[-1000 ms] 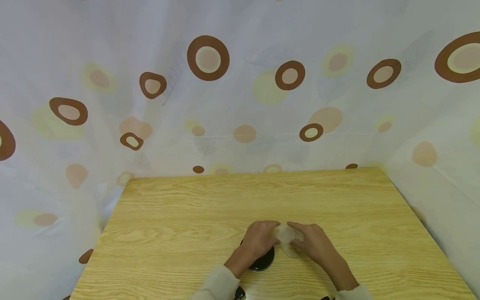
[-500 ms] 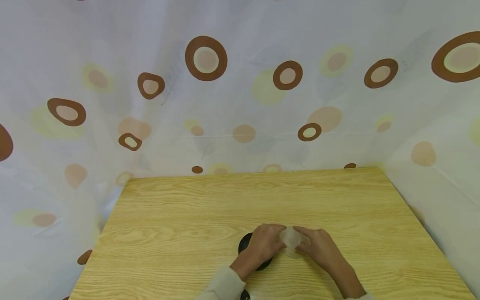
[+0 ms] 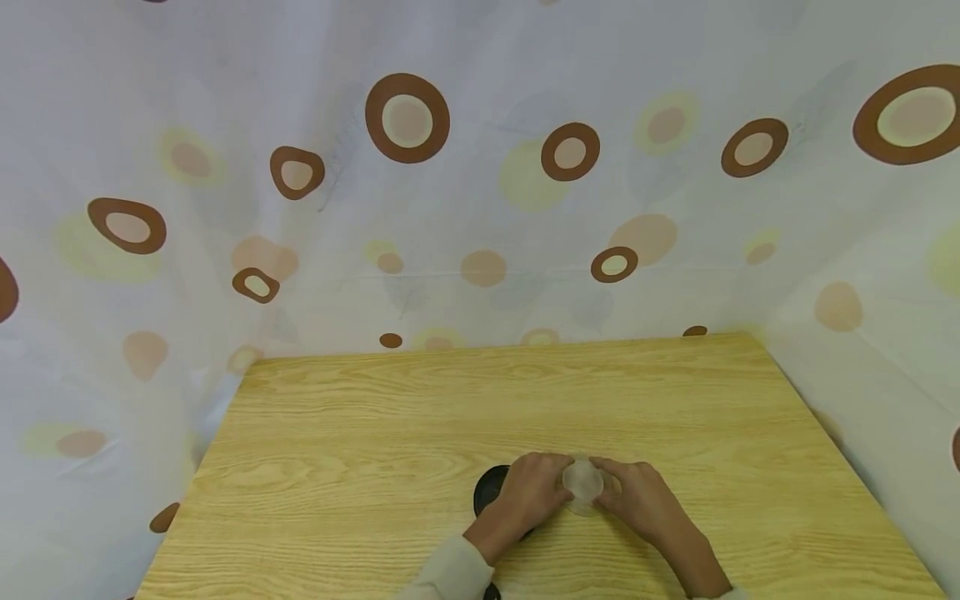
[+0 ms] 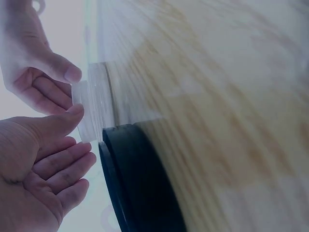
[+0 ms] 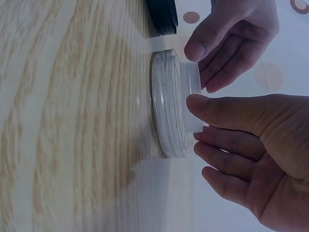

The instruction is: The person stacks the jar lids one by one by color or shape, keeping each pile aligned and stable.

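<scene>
A small frosted, translucent round piece [image 3: 582, 479] sits flat on top of a wider clear round dish [image 5: 166, 104], which lies on the wooden table. My left hand [image 3: 534, 487] pinches the frosted piece from the left, between thumb and fingers. From the right, my right hand [image 3: 637, 496] pinches the same piece; its thumb and fingertips touch the rim in the right wrist view. Beside the clear dish stands a black round, shallow object [image 4: 137, 179], partly hidden under my left hand and wrist in the head view.
The wood-grain table [image 3: 360, 433] stretches beyond both hands. A white sheet [image 3: 480, 200] printed with brown and yellow rings hangs along its back and sides. A small dark object [image 3: 491, 592] shows by the left sleeve at the bottom edge.
Both hands have shifted slightly right and towards me with the frosted piece, which now lies more centred over the clear dish. More of the black object's far left edge shows.
</scene>
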A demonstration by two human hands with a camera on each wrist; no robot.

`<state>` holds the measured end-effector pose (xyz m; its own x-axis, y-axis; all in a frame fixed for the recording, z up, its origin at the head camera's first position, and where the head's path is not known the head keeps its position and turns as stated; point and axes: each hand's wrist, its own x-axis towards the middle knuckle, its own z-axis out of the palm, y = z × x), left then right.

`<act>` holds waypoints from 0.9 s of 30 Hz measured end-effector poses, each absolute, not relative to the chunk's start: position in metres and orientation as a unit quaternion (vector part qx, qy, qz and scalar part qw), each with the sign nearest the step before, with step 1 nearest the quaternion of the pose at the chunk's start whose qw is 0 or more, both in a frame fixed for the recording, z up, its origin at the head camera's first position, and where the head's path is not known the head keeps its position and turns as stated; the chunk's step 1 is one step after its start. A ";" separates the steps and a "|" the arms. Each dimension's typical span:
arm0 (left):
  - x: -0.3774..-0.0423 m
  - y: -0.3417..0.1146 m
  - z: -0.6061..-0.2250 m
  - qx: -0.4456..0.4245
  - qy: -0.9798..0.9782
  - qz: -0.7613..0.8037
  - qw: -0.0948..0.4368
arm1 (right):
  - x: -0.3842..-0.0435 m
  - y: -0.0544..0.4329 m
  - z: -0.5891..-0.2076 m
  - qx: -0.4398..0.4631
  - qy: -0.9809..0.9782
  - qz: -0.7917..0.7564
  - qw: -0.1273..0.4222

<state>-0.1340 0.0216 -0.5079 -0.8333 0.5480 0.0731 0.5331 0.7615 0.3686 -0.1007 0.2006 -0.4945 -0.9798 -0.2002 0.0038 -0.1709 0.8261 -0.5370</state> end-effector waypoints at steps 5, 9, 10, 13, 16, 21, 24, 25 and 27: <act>-0.134 0.020 -0.512 0.292 0.939 0.182 0.025 | -0.101 0.200 -0.497 -0.093 0.957 -0.273 0.030; -0.135 0.019 -0.514 0.293 0.936 0.190 0.032 | -0.101 0.200 -0.497 -0.095 0.956 -0.275 0.035; -0.135 0.019 -0.515 0.293 0.936 0.192 0.031 | -0.101 0.200 -0.497 -0.095 0.956 -0.276 0.035; -0.136 0.017 -0.514 0.294 0.935 0.198 0.024 | -0.103 0.199 -0.495 -0.096 0.955 -0.276 0.039; -0.136 0.012 -0.510 0.296 0.935 0.196 0.012 | -0.104 0.201 -0.493 -0.099 0.956 -0.274 0.042; -0.139 -0.001 -0.502 0.286 0.937 0.202 -0.001 | -0.107 0.203 -0.491 -0.106 0.957 -0.266 0.037; -0.143 -0.013 -0.500 0.270 0.936 0.227 -0.007 | -0.109 0.205 -0.489 -0.110 0.958 -0.262 0.030; -0.146 -0.017 -0.499 0.264 0.936 0.234 -0.008 | -0.110 0.206 -0.489 -0.114 0.959 -0.257 0.027; -0.151 -0.026 -0.498 0.252 0.937 0.243 -0.013 | -0.112 0.208 -0.488 -0.117 0.961 -0.250 0.023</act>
